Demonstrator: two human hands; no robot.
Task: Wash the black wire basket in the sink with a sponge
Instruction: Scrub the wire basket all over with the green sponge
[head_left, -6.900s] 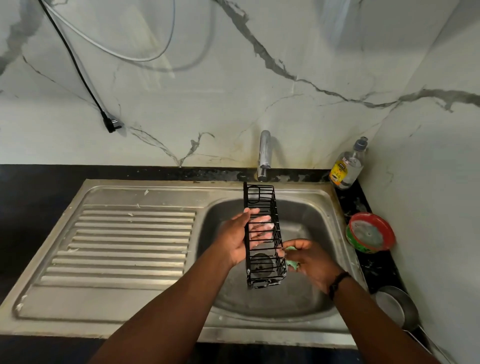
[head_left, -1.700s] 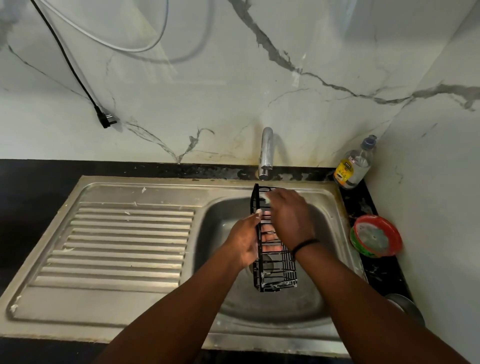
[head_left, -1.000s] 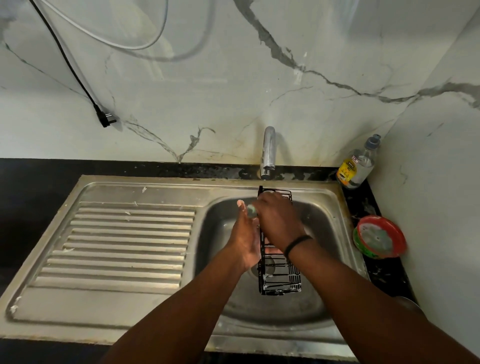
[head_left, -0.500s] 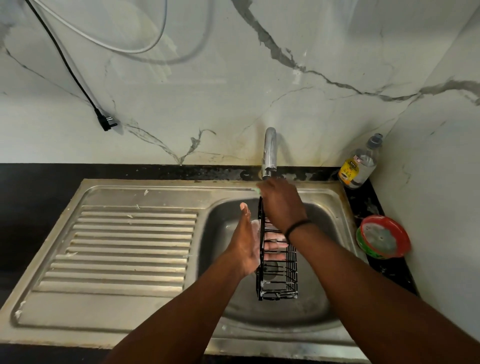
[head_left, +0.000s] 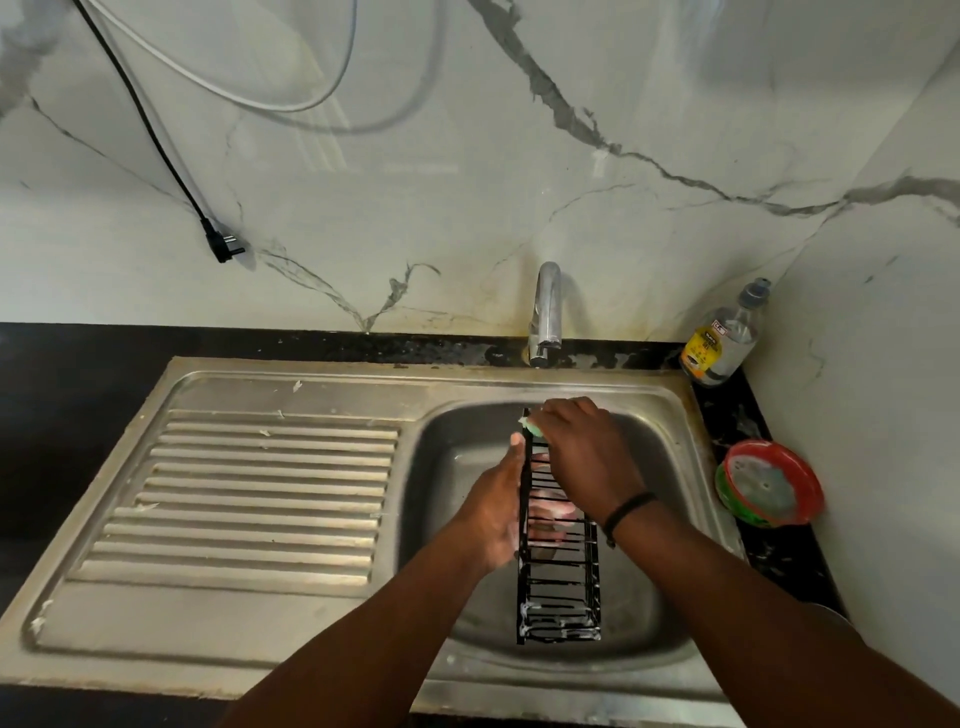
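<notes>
Nearest us, below our grip, the soapy lower end of the black wire basket (head_left: 558, 571) hangs free over the sink (head_left: 670, 415) bowl, so suds drip into the basin and not onto the counter. Our left hand (head_left: 496, 512) holds the basket at mid-length, thumb along the near side and fingers curled round inside the wires, which steadies the long frame on its edge. Just above that hold, our right hand (head_left: 582, 457) is closed on the green sponge (head_left: 532, 428) and presses it against the basket's top corner; only a sliver of sponge shows. We judge the scrub is working along the upper rim. Beyond the grip stands the tap (head_left: 545, 312), with no water visibly running.
</notes>
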